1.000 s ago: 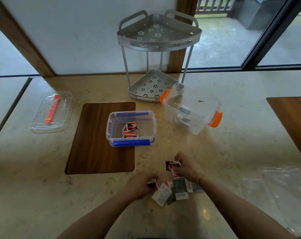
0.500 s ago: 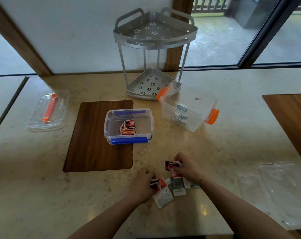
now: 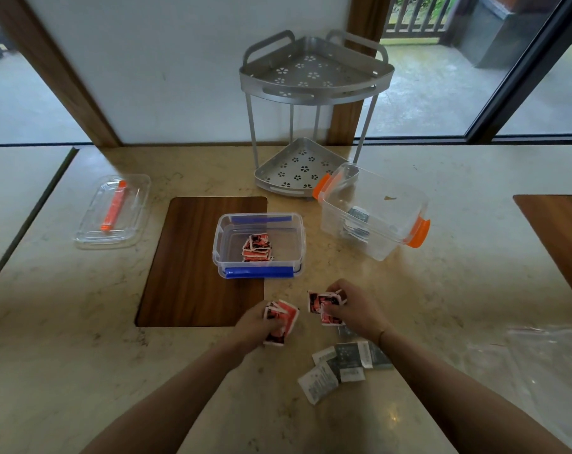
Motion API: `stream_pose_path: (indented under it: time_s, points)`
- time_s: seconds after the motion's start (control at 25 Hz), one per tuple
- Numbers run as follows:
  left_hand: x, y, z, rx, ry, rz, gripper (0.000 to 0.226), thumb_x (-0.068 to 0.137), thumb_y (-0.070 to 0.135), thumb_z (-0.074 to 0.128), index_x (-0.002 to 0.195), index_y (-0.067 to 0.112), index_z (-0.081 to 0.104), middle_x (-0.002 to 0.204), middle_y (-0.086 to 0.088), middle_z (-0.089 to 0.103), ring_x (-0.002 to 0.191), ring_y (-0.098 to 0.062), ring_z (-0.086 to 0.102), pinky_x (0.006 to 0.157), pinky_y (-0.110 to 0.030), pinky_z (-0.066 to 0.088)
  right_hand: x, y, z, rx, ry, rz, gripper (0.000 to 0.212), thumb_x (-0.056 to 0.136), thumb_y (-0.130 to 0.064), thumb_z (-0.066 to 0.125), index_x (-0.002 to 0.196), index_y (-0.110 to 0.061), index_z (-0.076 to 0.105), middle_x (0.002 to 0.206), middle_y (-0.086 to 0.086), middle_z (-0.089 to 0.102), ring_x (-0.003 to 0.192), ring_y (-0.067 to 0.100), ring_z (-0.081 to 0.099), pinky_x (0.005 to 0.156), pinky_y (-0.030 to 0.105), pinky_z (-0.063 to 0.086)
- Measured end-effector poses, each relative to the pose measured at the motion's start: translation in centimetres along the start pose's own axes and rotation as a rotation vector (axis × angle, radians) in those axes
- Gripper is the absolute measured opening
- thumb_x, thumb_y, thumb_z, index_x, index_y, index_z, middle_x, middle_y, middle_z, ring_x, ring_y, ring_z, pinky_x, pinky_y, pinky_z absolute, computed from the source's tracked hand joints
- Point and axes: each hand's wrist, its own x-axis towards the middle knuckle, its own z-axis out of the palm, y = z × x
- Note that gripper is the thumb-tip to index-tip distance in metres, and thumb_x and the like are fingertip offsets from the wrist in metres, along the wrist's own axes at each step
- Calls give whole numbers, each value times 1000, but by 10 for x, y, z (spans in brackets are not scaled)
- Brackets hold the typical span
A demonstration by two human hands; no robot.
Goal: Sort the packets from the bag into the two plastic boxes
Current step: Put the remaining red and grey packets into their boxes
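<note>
My left hand (image 3: pixel 256 324) grips a few red packets (image 3: pixel 279 319) just above the counter. My right hand (image 3: pixel 355 309) is closed on more red packets (image 3: pixel 323 304) a little to the right. Several grey and white packets (image 3: pixel 343 363) lie loose on the counter below my right wrist. The blue-clipped plastic box (image 3: pixel 260 273) stands beyond my hands with a small stack of red packets (image 3: pixel 257 248) inside. The orange-clipped plastic box (image 3: pixel 392 224) stands farther right and holds grey packets (image 3: pixel 356 221). The clear bag (image 3: pixel 546 365) lies flat at the right.
A clear lid with an orange clip (image 3: pixel 112 211) lies at the left. A grey two-tier corner rack (image 3: pixel 310 116) stands against the wall behind the boxes. Dark wood inlays sit in the counter at the centre left (image 3: pixel 193 263) and at the right edge (image 3: pixel 559 237).
My left hand has lifted red packets out of the pile and moved up and left. The right hand still holds its red packets. The grey and white packets stay behind on the counter.
</note>
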Motion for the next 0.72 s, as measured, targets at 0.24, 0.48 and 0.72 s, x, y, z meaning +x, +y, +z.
stream_pose_path:
  time_s: [0.24,0.48,0.72]
  points:
    - [-6,50,-35,-45,119,122,12,100,21,46,111,22,51,93,0,63,82,-13,63,69,-25,53,25,-52,-9,83,105,-101,17,86,-21,69,99,-19,58,91,-4,65,80,10,64,62,14,48]
    - [35,105,-68,93,317,232,16,91,15,63,92,24,50,86,3,61,85,-14,64,82,-36,58,76,-104,-11,32,185,-97,23,85,-18,68,105,-15,58,96,2,66,84,15,62,71,27,54]
    - [95,121,-63,433,314,209,7,92,22,60,87,17,58,83,0,65,82,-14,63,72,-22,50,125,-123,-1,-218,172,-3,22,88,-26,62,107,-19,55,91,3,67,77,18,62,71,32,54]
